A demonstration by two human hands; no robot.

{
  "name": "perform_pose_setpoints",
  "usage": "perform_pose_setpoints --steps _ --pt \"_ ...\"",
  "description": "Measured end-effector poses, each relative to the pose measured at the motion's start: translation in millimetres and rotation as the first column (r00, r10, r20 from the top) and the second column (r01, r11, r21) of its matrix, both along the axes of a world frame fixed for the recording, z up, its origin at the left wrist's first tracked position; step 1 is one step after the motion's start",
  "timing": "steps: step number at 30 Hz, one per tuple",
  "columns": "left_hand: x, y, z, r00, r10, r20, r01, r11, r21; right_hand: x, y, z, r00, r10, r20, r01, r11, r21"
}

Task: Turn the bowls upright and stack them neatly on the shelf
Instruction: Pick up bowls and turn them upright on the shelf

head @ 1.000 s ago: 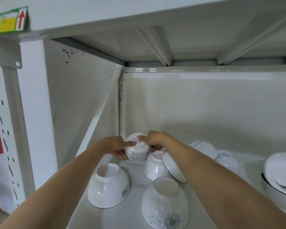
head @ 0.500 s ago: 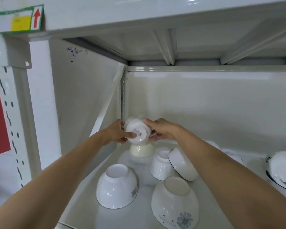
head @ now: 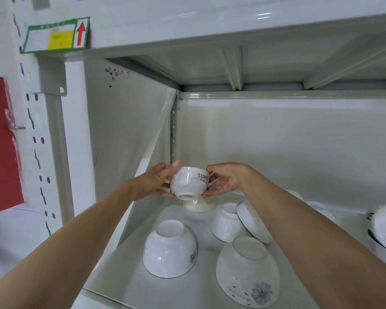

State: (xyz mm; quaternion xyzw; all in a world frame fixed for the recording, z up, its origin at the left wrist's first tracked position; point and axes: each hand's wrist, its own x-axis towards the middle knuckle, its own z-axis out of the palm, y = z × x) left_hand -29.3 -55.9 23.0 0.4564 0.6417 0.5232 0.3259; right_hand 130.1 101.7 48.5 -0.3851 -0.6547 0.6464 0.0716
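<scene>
Both hands hold a small white marbled bowl (head: 189, 182) with dark lettering in the air near the shelf's back left corner, rim up and foot down. My left hand (head: 157, 182) grips its left side and my right hand (head: 224, 180) its right side. Directly under it sits a cream bowl (head: 200, 206), mostly hidden. On the shelf floor (head: 201, 253) lie upside-down white bowls: one front left (head: 169, 248), one with a blue flower front centre (head: 246, 272), one further back (head: 225, 221), with a dark-rimmed bowl (head: 253, 223) leaning on it.
More white bowls (head: 383, 226) sit at the right edge, partly cut off. The upper shelf (head: 232, 25) hangs low overhead. A side panel (head: 125, 134) closes the left, a back wall (head: 288, 148) the rear. A perforated upright post (head: 54, 141) stands at the left.
The small bowl was lifted off the cream bowl and turned over, from foot up, through foot facing me, to rim up. Both hands stayed on it.
</scene>
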Motion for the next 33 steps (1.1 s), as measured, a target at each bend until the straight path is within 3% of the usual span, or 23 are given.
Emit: perform_pose_setpoints --steps 4,6,14,20,28,33 --pt "-12.3 0.7 -3.6 0.984 0.115 0.139 -0.1 0.989 -0.11 -5.9 -10.9 -5.6 0.998 0.062 0.014 -0.063 0.995 0.072" --pt "-15.3 1.8 -6.7 0.977 0.161 0.14 -0.136 0.975 -0.174 -9.9 -13.9 -9.6 0.995 0.083 0.047 -0.088 0.99 0.107" --pt "-4.4 0.6 -13.2 0.979 0.144 -0.141 -0.186 0.916 -0.357 -32.1 -15.2 -35.2 0.955 0.071 0.287 -0.167 0.931 0.325" --pt "-12.1 6.8 -22.3 0.979 0.059 -0.196 -0.14 0.893 -0.428 -35.8 -14.4 -40.1 0.906 0.083 0.414 -0.241 0.907 0.345" --pt "-15.4 22.5 -17.6 0.944 -0.003 -0.331 -0.172 0.85 -0.498 -33.8 -6.5 -31.4 0.913 0.05 0.406 -0.216 0.902 0.375" --pt "-10.3 50.4 -12.1 0.919 0.103 -0.381 -0.247 0.903 -0.351 -29.9 23.1 -23.7 0.939 -0.185 0.291 -0.015 0.822 0.57"
